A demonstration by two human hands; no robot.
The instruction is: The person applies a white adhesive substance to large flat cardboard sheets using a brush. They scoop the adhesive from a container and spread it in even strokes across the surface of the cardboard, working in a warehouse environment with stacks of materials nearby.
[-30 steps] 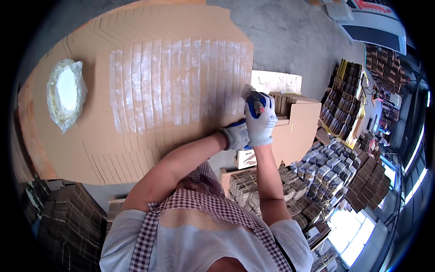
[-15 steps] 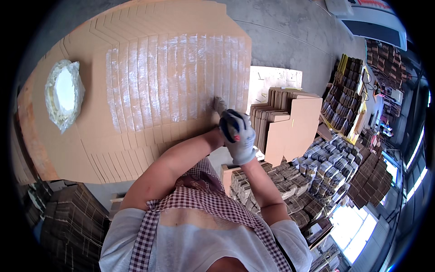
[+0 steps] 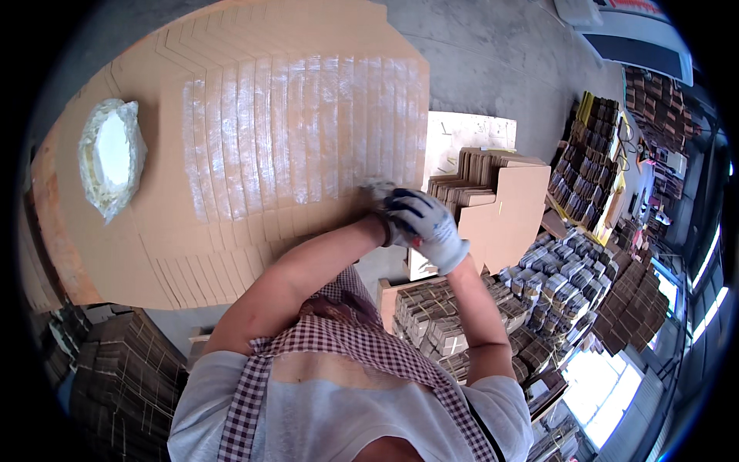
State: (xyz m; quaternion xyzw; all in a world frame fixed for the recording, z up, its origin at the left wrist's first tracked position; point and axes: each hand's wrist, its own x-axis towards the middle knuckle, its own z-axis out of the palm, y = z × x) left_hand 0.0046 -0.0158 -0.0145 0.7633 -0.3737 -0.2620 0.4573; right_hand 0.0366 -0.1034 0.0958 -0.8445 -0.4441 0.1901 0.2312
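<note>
Right hand (image 3: 431, 225), in a white glove with blue patches, lies curled over the left hand (image 3: 379, 194) at the near right corner of the fanned cardboard sheets (image 3: 292, 131). Right grip looks closed around something, but what it pinches is hidden under the glove (cannot tell). Left grip is mostly covered; only a greyish gloved tip shows, touching the sheet edge, so whether it is spread or pressed together cannot be told.

The sheets lie up and to the left of both hands, overlapped like shingles, each strip's long axis running away from the person, the row stepping leftward. A whitish glaze covers the middle band of the strips. The left hand is the nearer one to the sheets; the right sits on top of it, just off the edge.

Farther left on the tabletop (image 3: 69, 254), well apart from the hands, rests a clear plastic bag (image 3: 112, 158) holding something pale. Right of the hands stand folded cardboard boxes (image 3: 500, 204), and beyond them bundled cardboard stacks (image 3: 570, 269) on the floor.
</note>
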